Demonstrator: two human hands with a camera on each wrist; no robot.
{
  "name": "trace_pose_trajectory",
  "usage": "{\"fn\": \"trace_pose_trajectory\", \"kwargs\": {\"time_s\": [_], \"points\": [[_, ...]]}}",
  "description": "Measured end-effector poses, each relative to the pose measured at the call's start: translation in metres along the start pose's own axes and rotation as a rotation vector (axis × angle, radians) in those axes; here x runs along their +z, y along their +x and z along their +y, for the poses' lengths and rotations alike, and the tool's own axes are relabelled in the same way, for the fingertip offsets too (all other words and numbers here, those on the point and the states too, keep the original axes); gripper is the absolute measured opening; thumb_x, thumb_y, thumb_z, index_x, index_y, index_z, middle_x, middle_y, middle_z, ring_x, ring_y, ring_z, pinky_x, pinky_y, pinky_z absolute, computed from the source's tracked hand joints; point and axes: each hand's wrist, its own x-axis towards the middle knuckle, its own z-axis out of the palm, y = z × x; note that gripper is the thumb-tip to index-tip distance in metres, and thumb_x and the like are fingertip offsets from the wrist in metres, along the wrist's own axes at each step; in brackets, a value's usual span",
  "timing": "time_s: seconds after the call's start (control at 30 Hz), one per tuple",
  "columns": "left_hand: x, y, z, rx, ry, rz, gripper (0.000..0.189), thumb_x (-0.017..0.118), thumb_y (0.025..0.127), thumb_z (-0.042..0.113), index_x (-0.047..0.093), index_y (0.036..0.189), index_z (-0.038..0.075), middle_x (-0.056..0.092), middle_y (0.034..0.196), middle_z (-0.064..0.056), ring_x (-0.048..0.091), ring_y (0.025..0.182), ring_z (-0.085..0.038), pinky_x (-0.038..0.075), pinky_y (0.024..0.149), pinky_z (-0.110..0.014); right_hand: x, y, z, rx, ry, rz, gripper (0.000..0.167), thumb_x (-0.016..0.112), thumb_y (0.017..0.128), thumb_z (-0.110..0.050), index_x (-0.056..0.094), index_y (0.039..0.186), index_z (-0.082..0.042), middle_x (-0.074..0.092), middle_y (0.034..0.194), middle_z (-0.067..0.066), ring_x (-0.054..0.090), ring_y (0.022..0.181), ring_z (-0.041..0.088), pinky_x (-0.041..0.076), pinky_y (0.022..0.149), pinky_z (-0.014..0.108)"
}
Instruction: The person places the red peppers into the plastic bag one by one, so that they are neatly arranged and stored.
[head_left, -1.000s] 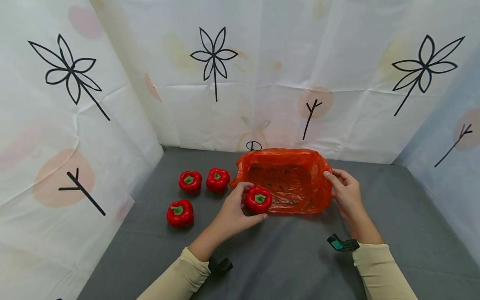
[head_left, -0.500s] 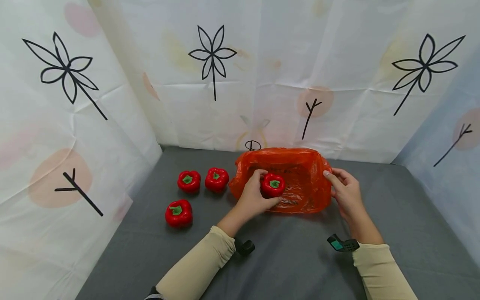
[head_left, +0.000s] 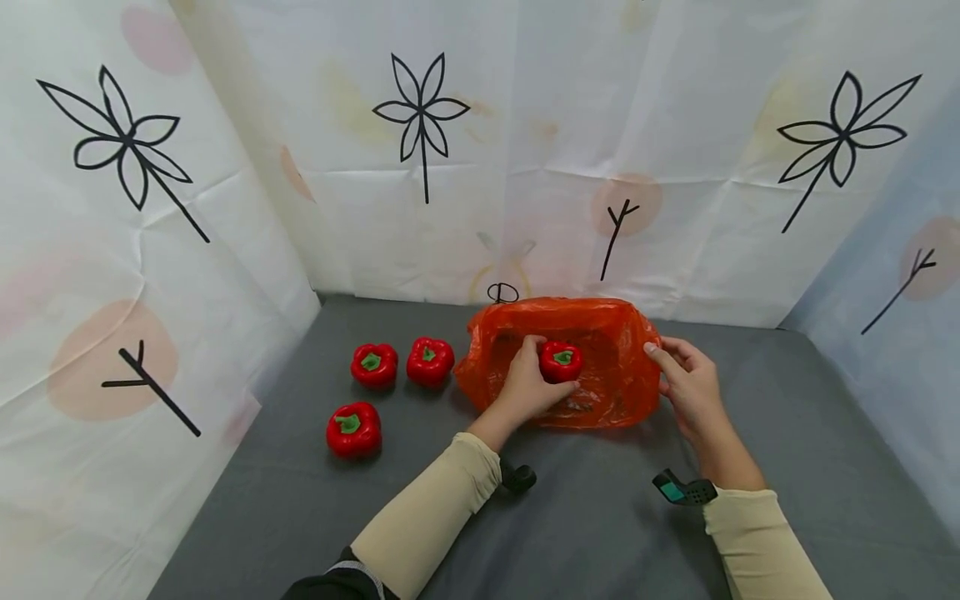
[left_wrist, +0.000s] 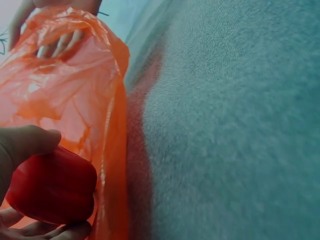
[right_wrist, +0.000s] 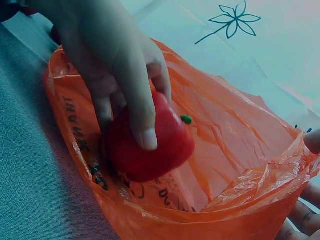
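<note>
My left hand (head_left: 527,382) grips a red bell pepper (head_left: 561,361) with a green stem, thumb on one side and fingers on the other. The pepper is inside the mouth of an orange plastic bag (head_left: 622,367), which stands wide open on the table. At the bag's right rim my right hand (head_left: 693,385) pinches the plastic between thumb and fingers. In the right wrist view the pepper (right_wrist: 150,145) hangs over the bag's printed inner side. The left wrist view shows the pepper (left_wrist: 55,187) close by the bag's near wall.
To the left of the bag are three more red bell peppers: a back-left one (head_left: 374,366), one nearest the bag (head_left: 431,362) and a front one (head_left: 354,430). A grey cloth (head_left: 600,517) covers the table. White patterned curtains (head_left: 337,233) rise behind and at both sides.
My left hand has carried the bell pepper rightward, from the bag's near-left edge into its mouth. The right hand keeps its hold on the bag's rim.
</note>
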Motion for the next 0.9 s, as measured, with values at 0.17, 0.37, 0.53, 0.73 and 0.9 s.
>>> {"fn": "trace_pose_trajectory", "kwargs": {"time_s": [0.17,0.37,0.53,0.73,0.9], "points": [[0.008,0.005,-0.001,-0.015,-0.011,0.007,0.083,0.09,0.086,0.028,0.039,0.148,0.007,0.055,0.146,-0.014,0.056,0.134,-0.031,0.054,0.111,-0.048,0.0,-0.001,0.001,0.001,-0.004,0.002,0.027,0.072,0.103,-0.031,0.067,0.124,-0.016,0.068,0.108,-0.013,0.067,0.093,0.003,0.062,0.075,0.02],[0.015,0.011,0.004,-0.027,-0.018,0.044,0.079,0.089,0.085,0.027,0.041,0.145,0.007,0.057,0.14,-0.015,0.058,0.132,-0.031,0.054,0.111,-0.049,0.001,0.0,0.002,0.0,0.006,-0.001,0.027,0.072,0.102,-0.031,0.067,0.124,-0.015,0.069,0.108,-0.013,0.068,0.093,0.003,0.063,0.074,0.02],[0.02,0.016,0.008,-0.044,-0.031,0.09,0.079,0.09,0.084,0.026,0.042,0.144,0.006,0.057,0.139,-0.016,0.058,0.132,-0.033,0.052,0.114,-0.048,0.003,-0.001,0.003,-0.019,0.013,-0.014,0.025,0.072,0.103,-0.028,0.068,0.123,-0.014,0.071,0.107,-0.013,0.069,0.092,0.004,0.063,0.073,0.02],[0.026,0.019,0.012,-0.045,-0.037,0.114,0.079,0.09,0.084,0.025,0.043,0.144,0.003,0.057,0.14,-0.019,0.057,0.133,-0.034,0.05,0.116,-0.047,0.002,-0.001,0.002,-0.017,0.031,-0.007,0.026,0.072,0.103,-0.028,0.067,0.124,-0.014,0.07,0.108,-0.012,0.069,0.094,0.004,0.063,0.074,0.02],[0.032,0.023,0.01,-0.039,-0.051,0.121,0.079,0.089,0.085,0.026,0.041,0.145,0.008,0.055,0.143,-0.015,0.055,0.136,-0.031,0.05,0.116,-0.046,0.002,0.0,0.002,-0.012,0.031,0.004,0.027,0.072,0.103,-0.029,0.067,0.124,-0.013,0.07,0.107,-0.012,0.069,0.093,0.005,0.063,0.074,0.02]]}}
